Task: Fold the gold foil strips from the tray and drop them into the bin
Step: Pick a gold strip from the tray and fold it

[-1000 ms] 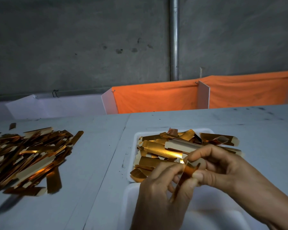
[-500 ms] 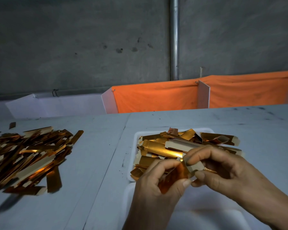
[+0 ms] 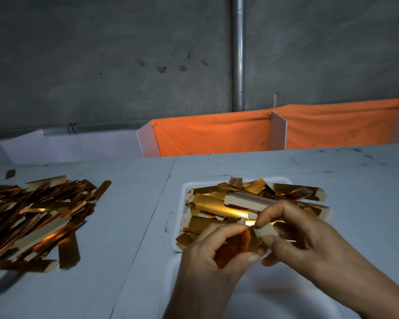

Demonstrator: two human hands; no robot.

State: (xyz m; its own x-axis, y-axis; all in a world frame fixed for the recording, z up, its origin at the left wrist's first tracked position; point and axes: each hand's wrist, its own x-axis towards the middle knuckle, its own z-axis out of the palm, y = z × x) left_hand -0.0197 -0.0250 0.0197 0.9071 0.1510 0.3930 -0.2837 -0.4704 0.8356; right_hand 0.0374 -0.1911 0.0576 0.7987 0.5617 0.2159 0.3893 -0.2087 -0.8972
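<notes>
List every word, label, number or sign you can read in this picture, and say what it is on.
No readable text anywhere in the head view.
Gold strips in the tray and the pile on the table: plain foil and blank card backs, no print.
Strip held by the left hand and right hand: blank.
Orange cloth, wall and pipe: only stains and marks, no lettering.

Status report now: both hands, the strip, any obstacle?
Left hand and right hand both pinch one gold strip, mid-fold. Held above white bin, tray behind. Nothing in the way.
</notes>
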